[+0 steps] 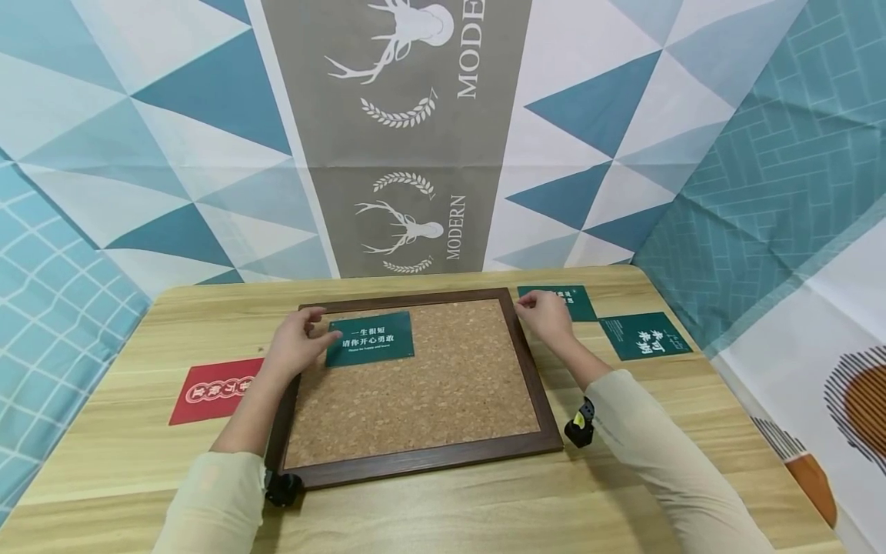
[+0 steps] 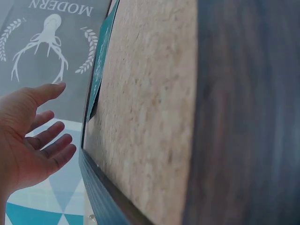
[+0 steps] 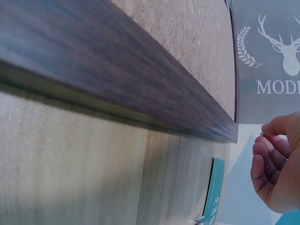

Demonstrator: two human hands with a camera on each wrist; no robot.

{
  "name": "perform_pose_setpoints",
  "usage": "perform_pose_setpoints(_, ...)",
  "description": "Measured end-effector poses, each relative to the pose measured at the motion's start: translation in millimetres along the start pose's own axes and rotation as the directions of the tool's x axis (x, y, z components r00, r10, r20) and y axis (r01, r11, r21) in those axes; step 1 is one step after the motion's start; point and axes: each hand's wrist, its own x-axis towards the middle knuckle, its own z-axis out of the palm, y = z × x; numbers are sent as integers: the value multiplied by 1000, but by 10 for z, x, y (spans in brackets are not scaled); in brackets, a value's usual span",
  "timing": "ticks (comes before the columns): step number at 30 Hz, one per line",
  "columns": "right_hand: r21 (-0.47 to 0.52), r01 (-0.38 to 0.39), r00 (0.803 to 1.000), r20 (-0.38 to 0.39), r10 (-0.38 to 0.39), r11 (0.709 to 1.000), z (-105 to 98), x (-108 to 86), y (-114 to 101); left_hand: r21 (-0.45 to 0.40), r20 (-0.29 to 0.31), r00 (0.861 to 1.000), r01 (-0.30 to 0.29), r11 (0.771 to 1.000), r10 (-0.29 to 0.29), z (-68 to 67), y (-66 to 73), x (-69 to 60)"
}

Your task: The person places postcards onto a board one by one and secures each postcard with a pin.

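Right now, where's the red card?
In the head view, the red card lies on the left side of the table, left of the framed corkboard, partly covered by the left forearm.

Board (image 1: 422,408) lies on bench (image 1: 429,519). First card (image 1: 369,338): on board, far left part; left hand (image 1: 296,345) at its left. Second card (image 1: 211,392): on bench, left of board. Third card (image 1: 580,305): right of board's far corner. Fourth card (image 1: 649,336): right of third, nearer.
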Motion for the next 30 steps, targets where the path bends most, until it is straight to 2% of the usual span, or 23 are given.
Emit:
perform_pose_setpoints(6, 2, -2, 1000, 3, 2, 1000, 17, -9, -48, -1, 9, 1000, -3, 1000, 3, 44, 41, 13)
perform_pose_setpoints(21, 8, 47, 999, 13, -47, 999, 85, -57, -188, 13, 26, 999, -31, 999, 31, 110, 138, 9)
perform_pose_setpoints(30, 44, 91, 996, 15, -92, 995, 147, -74, -250, 29, 32, 998, -58, 998, 57, 145, 142, 48)
